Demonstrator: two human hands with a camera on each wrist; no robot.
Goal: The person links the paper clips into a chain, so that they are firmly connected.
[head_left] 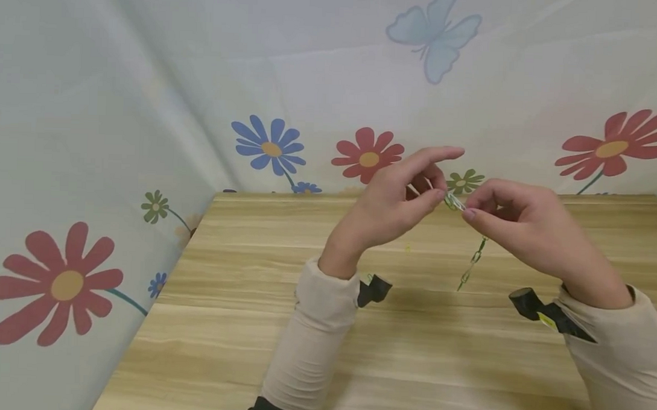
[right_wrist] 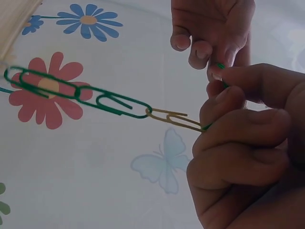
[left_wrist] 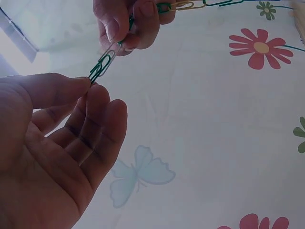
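Observation:
My left hand (head_left: 396, 198) pinches a green paper clip (left_wrist: 97, 68) between thumb and fingertip, its other fingers spread loosely. A silver paper clip (left_wrist: 113, 49) overlaps the green one in the gap between both hands. Close by on the right, my right hand (head_left: 523, 221) pinches a paper clip chain with thumb and forefinger, the other fingers curled. From that hand the chain (head_left: 476, 256) hangs down over the table. Its yellow clip (right_wrist: 176, 123) comes out beside the right fingers, followed by a green clip (right_wrist: 114, 111) and more green links. The right fingertips hide part of the chain.
Both hands are raised above a wood-grain table (head_left: 239, 274). A small yellow paper clip (head_left: 407, 247) lies on it, and a green one (head_left: 369, 278) shows beside the left wrist camera (head_left: 377, 289). A white cloth (head_left: 311, 65) printed with flowers stands behind and at the left.

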